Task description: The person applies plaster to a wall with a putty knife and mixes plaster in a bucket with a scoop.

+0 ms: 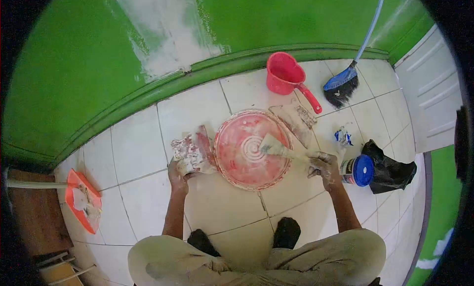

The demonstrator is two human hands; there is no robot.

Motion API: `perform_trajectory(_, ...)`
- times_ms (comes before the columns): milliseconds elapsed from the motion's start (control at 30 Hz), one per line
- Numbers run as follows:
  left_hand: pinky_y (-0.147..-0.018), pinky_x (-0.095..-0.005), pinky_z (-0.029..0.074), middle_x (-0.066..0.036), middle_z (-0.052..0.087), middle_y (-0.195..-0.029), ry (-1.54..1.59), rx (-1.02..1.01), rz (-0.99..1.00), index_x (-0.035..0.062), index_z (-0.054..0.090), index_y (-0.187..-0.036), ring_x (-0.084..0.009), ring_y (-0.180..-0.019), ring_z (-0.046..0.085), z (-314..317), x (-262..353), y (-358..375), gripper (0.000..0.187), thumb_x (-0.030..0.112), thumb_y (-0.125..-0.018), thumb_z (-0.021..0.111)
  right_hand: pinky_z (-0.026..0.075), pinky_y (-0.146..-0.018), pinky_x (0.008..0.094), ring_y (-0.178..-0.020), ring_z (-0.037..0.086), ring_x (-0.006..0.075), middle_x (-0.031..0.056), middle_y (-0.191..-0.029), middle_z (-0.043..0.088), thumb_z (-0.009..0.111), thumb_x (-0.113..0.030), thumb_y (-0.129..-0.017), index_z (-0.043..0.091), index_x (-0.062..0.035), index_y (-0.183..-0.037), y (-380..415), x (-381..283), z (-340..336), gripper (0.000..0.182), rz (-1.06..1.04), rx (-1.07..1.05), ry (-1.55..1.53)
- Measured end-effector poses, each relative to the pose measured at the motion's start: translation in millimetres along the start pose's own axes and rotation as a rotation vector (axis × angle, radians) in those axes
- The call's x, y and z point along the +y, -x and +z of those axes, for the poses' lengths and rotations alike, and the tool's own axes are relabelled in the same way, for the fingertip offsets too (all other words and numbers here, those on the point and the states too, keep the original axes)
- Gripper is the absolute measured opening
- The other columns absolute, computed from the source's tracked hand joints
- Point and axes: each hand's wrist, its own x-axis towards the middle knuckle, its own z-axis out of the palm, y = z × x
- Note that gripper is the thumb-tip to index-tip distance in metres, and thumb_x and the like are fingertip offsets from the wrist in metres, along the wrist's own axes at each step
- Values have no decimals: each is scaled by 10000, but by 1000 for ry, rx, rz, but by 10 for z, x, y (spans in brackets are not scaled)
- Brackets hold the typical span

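Note:
My left hand (pixel 178 175) is closed on the near edge of a plaster-smeared flat board (pixel 190 152), just left of a red round basin (pixel 234 162). White residue coats the basin's rim and inside, where concentric rings show. In my right hand (pixel 323 168) is a putty knife (pixel 276 146), its pale blade over the middle of the basin and its handle within my fingers. Both hands are dusted with white. A second smeared flat plate (pixel 292 122) lies beside the basin's far right edge.
A pink dipper (pixel 281 78) and a broom (pixel 341 83) stand near the green wall (pixel 89 63), which has a white patch. To the right are a blue-lidded tub (pixel 363 170), a black plastic bag (pixel 395 170) and a crumpled wrapper (pixel 343 136). An orange dustpan (pixel 74 199) lies left.

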Motion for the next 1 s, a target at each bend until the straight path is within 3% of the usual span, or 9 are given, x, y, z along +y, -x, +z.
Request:
perform_trajectory(67, -556, -386, 572, -99, 627, -1075, 17, 15, 1, 76, 520, -1188, -277, -799, 682, -154, -104, -99, 419, 415, -946, 475, 531, -501, 308, -541, 614, 166, 103, -742, 644, 666, -185, -835, 648, 46, -1085, -3, -21, -2, 341, -10, -9, 50)
perform_trajectory(233, -624, -405, 564, -96, 630, -1089, 102, -53, -34, 82, 531, -1187, -282, -851, 669, -387, -238, -263, 387, 380, -945, 485, 535, -582, 337, -605, 642, 215, 180, -797, 629, 636, -206, -852, 597, 11, -1185, 58, -226, 167, 400, -343, -208, 1208)
perform_trajectory(367, -664, -348, 562, -80, 643, -1085, 90, -1, -4, 43, 547, -1163, -239, -925, 652, -320, -198, -173, 350, 315, -961, 461, 528, -595, 336, -633, 640, 228, 176, -861, 638, 639, -197, -849, 582, 26, -1168, -69, 35, 59, 393, -699, -234, 1229)
perform_trajectory(433, -671, -333, 562, -77, 645, -1090, 155, -23, -35, 29, 549, -1162, -223, -947, 646, -246, -64, -125, 334, 284, -965, 459, 445, -489, 274, -552, 540, 103, 57, -753, 589, 681, -126, -815, 577, -8, -1089, 1, -251, 122, 317, 14, -242, 579)
perform_trajectory(533, -595, -293, 560, -38, 665, -921, 123, 31, -4, 73, 587, -1078, -160, -757, 661, -87, 133, -3, 207, 184, -905, 610, 421, -473, 271, -538, 516, 99, 49, -724, 569, 672, -130, -817, 539, -3, -1049, -6, -237, 62, 296, -100, -204, 507)
perform_trajectory(600, -626, -294, 579, -45, 673, -910, 113, 97, -15, 46, 590, -1062, -151, -764, 668, -156, 112, -43, 169, 135, -919, 599, 465, -545, 327, -547, 531, 194, 136, -771, 592, 674, -140, -821, 484, 23, -1176, -29, -158, -1, 434, -50, -239, 599)
perform_trajectory(867, -632, -323, 587, -127, 672, -876, 47, 290, 83, -24, 608, -980, -201, -776, 670, -305, 104, -59, 232, 203, -955, 564, 489, -659, 415, -686, 620, 352, 219, -814, 640, 670, -240, -855, 587, 19, -1017, 45, -202, 248, 316, -161, -123, 792)
perform_trajectory(933, -587, -343, 533, -125, 653, -717, -476, 319, 145, -28, 636, -838, -217, -671, 642, -564, 159, -61, 337, 284, -954, 578, 488, -654, 404, -679, 620, 343, 201, -789, 639, 655, -226, -865, 593, 16, -1017, -8, -78, 231, 292, -311, -93, 854)
perform_trajectory(1000, -556, -385, 466, -136, 600, -606, -1167, 526, 488, -21, 613, -719, -254, -568, 576, -975, 87, -239, 410, 326, -936, 604, 486, -649, 394, -673, 619, 334, 182, -765, 638, 639, -213, -875, 599, 13, -1017, -40, 14, 224, 269, -463, -66, 914)
